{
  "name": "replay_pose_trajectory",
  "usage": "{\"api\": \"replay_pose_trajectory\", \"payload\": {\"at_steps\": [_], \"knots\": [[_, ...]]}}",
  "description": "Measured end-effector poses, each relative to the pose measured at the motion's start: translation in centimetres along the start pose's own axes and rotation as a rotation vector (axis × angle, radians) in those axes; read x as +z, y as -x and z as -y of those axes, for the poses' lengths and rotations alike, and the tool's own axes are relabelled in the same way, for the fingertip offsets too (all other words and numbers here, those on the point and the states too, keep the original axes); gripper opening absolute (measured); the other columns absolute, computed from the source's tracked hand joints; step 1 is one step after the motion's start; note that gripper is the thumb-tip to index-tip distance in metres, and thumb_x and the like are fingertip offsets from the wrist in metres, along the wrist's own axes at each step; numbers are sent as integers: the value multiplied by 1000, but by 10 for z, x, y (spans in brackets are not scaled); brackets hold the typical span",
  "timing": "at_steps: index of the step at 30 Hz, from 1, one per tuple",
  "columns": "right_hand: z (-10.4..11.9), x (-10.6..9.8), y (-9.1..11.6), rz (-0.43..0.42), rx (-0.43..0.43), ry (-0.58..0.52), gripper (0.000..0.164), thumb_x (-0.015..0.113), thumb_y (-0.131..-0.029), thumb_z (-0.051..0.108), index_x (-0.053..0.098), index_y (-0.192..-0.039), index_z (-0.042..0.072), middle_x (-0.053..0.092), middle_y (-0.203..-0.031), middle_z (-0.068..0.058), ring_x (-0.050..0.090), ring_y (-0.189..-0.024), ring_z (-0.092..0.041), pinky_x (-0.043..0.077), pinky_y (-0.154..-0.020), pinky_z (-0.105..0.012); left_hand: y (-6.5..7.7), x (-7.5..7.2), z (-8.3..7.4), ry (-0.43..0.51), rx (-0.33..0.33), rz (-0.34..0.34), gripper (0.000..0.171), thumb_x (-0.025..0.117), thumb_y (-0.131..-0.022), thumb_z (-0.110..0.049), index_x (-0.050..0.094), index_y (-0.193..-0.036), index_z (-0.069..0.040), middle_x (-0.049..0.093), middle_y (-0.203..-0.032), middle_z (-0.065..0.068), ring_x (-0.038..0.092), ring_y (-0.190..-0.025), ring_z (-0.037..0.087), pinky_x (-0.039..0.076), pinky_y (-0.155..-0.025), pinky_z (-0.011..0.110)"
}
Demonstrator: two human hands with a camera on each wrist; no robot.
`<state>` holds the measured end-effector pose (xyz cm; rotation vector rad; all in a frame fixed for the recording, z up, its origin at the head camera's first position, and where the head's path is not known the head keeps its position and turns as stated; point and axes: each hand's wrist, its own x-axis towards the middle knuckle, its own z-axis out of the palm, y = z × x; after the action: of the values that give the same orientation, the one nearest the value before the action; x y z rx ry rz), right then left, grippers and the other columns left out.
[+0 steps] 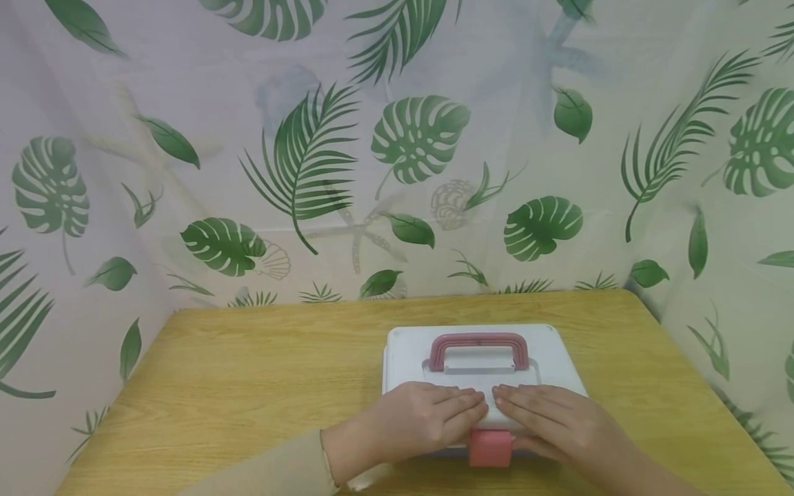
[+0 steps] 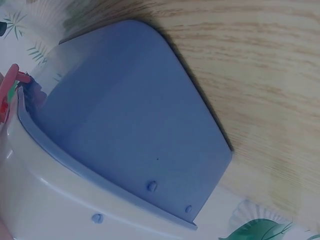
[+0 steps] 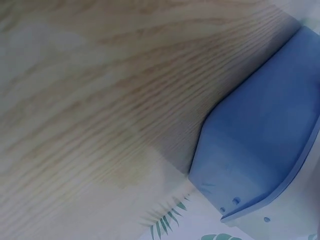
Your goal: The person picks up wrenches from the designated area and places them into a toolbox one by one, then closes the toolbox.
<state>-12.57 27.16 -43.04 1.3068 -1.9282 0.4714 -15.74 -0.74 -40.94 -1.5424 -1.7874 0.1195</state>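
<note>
A storage box with a white lid point(image 1: 474, 344) and a blue base point(image 2: 125, 110) stands on the table. Its pink carrying handle point(image 1: 479, 339) lies toward the back of the lid, and a pink latch point(image 1: 491, 448) hangs at the front middle. My left hand point(image 1: 428, 417) rests on the lid's front left part, fingers laid out straight toward the middle. From the other side, my right hand point(image 1: 561, 417) lies flat on the front right part, its thumb beside the latch. The fingertips of both hands almost meet above the latch. Neither hand shows in its own wrist view beyond the edge.
The yellow wood-grain table point(image 1: 260, 372) extends on both sides of the box. A white curtain point(image 1: 347, 172) with green leaf prints hangs behind the table and along its left and right sides.
</note>
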Motion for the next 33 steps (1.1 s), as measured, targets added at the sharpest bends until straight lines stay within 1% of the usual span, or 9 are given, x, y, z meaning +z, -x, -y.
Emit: {"api": "replay_pose_trajectory", "payload": {"at_steps": [2, 6, 8, 15, 20, 23, 26, 29, 33], "knots": [[0, 1, 0, -3, -3, 7, 48, 57, -110, 42, 79, -119, 1, 78, -130, -6, 63, -134, -7, 34, -124, -18, 0, -1, -1, 6, -11, 13, 25, 70, -103, -27, 74, -125, -16, 79, -124, -6, 75, -112, 2, 57, -101, 17], [0, 3, 1, -13, -14, 16, 47, 58, -110, 41, 79, -118, 0, 79, -126, -8, 72, -109, -18, 34, -125, -18, 0, -3, -5, 36, -52, 26, 26, 72, -102, -24, 74, -126, -14, 80, -124, -4, 76, -112, 4, 58, -100, 19], [1, 4, 1, -15, -12, 26, 48, 57, -110, 41, 79, -118, -1, 80, -125, -9, 74, -104, -20, 34, -125, -18, -1, -4, -9, 36, -78, 25, 27, 73, -101, -24, 75, -126, -13, 80, -123, -3, 76, -112, 5, 59, -99, 19], [7, 6, 5, 4, 42, 92, 51, 53, -112, 44, 78, -121, 0, 80, -121, -11, 74, -103, -22, 33, -126, -18, -1, -6, -21, 68, -165, 29, 30, 73, -101, -22, 74, -129, -9, 79, -126, 1, 76, -113, 9, 59, -100, 22], [10, 8, 8, 3, 43, 122, 52, 52, -112, 42, 77, -122, -3, 80, -121, -14, 73, -104, -26, 32, -128, -22, -1, -4, -27, 107, -217, 5, 37, 74, -96, -26, 74, -129, -7, 79, -126, 3, 76, -115, 11, 58, -102, 23], [11, 9, 10, 9, 40, 128, 52, 52, -112, 41, 75, -123, -4, 79, -122, -16, 72, -105, -27, 31, -130, -23, -1, -2, -29, 82, -224, -13, 43, 76, -90, -29, 74, -127, -7, 79, -124, 4, 76, -115, 12, 59, -102, 24], [13, 9, 12, 25, 47, 129, 55, 52, -111, 43, 74, -125, -5, 77, -128, -16, 69, -111, -26, 29, -130, -24, -2, 0, -32, 25, -227, -15, 50, 79, -86, -33, 74, -127, -6, 80, -123, 5, 76, -116, 14, 59, -103, 25], [15, 9, 13, 63, 63, 150, 60, 50, -111, 48, 71, -128, -6, 70, -142, -14, 63, -119, -24, 26, -132, -25, -3, 3, -34, -47, -234, -16, 52, 78, -90, -43, 74, -126, -6, 80, -121, 5, 77, -114, 14, 59, -102, 25], [17, 11, 13, 94, 69, 205, 65, 47, -112, 50, 69, -129, -8, 70, -141, -16, 63, -118, -26, 22, -134, -27, -5, 6, -38, -116, -243, -24, 57, 69, -98, -57, 75, -124, -6, 81, -118, 4, 78, -109, 13, 61, -99, 26]]}}
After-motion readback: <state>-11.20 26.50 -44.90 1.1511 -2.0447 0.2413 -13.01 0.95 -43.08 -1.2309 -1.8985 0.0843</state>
